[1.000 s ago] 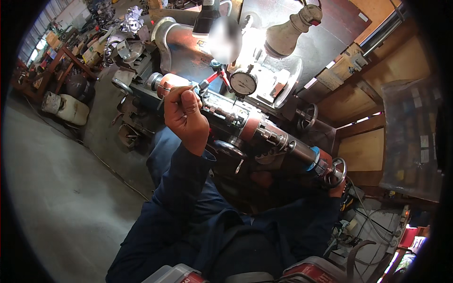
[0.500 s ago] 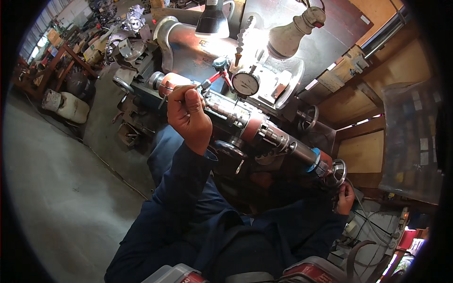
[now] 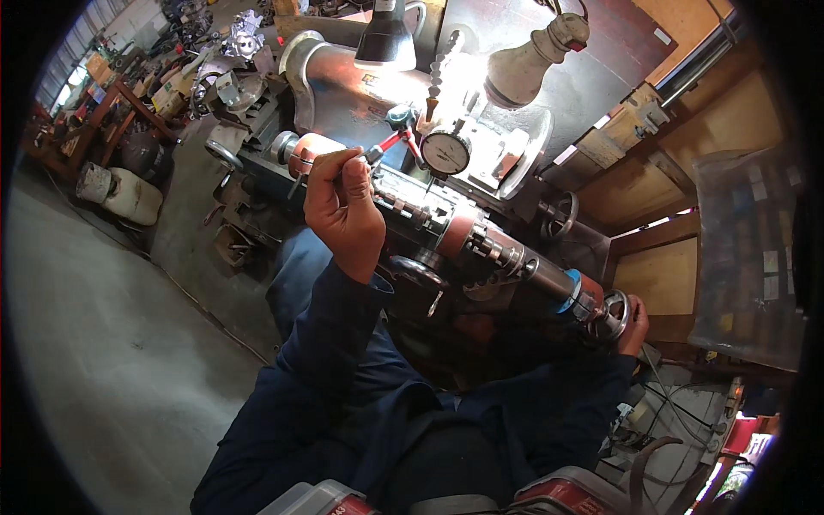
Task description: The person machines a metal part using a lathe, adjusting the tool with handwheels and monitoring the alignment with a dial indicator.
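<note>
My left hand is raised over the machine, thumb and forefinger closed together; whatever they may pinch is hidden. Just beside its fingertips is a red jointed arm carrying a round white dial gauge. Below the gauge, a metal shaft with lobes lies along the machine bed. At the right end, my right hand is closed on the outer rim of a silver handwheel. Left of that wheel sit a blue ring and a steel cylinder.
A black lamp and a cream lamp hang over the bed. Another handwheel with a crank juts toward me. A larger handwheel stands behind. Metal parts and a dirty white jug lie at left.
My right hand has moved up from the bottom of the handwheel to its right side, now wrapped on the rim. My left hand stays almost in place.
</note>
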`<action>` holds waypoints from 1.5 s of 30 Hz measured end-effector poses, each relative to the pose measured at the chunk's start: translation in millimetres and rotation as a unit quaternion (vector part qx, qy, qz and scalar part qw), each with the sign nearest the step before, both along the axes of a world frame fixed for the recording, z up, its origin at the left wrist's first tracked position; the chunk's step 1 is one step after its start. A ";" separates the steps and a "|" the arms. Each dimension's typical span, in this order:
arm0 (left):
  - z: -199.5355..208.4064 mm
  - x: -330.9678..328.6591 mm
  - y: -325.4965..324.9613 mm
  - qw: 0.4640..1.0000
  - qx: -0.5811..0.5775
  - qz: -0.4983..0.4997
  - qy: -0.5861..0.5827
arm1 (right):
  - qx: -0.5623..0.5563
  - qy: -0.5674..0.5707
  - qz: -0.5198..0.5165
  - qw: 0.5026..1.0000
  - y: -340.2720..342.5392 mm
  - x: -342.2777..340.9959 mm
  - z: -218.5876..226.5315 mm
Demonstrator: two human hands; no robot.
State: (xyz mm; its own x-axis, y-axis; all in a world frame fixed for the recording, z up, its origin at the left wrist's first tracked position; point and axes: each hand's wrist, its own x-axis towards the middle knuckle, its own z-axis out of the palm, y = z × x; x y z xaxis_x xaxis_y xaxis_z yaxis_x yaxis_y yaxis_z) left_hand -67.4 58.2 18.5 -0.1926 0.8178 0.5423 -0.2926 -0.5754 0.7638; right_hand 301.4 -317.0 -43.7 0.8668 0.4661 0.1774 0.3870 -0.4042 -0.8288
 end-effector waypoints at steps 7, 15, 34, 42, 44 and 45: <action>-2.0 -1.6 1.0 1.000 0.002 -0.004 0.008 | -0.135 -0.137 0.109 0.975 -1.7 5.6 -19.5; 7.6 -5.1 -2.6 0.999 0.007 -0.001 0.048 | -0.043 0.002 0.073 0.996 -8.1 -11.3 -32.5; -8.6 10.2 -34.6 0.902 0.032 -0.088 0.422 | -0.008 -0.210 -0.168 0.963 25.3 -100.2 -14.2; -3.1 12.6 -39.6 0.878 0.044 -0.057 0.474 | 0.015 -0.202 -0.167 0.965 30.2 -106.2 -12.4; 0.8 17.0 -47.9 0.865 0.039 -0.033 0.500 | 0.019 -0.199 -0.165 0.966 31.6 -107.9 -10.3; 2.9 18.5 -50.8 0.849 0.034 -0.009 0.527 | 0.023 -0.193 -0.166 0.967 32.5 -109.1 -9.5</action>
State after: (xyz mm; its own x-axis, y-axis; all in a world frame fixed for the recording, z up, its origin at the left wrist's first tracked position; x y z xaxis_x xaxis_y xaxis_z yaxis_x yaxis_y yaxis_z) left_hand -48.9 7.4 21.4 0.4411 0.7748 0.4529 0.5229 -0.6320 0.5720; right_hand 192.2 -284.6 -53.2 0.8320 0.1578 0.5319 0.5269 -0.5249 -0.6685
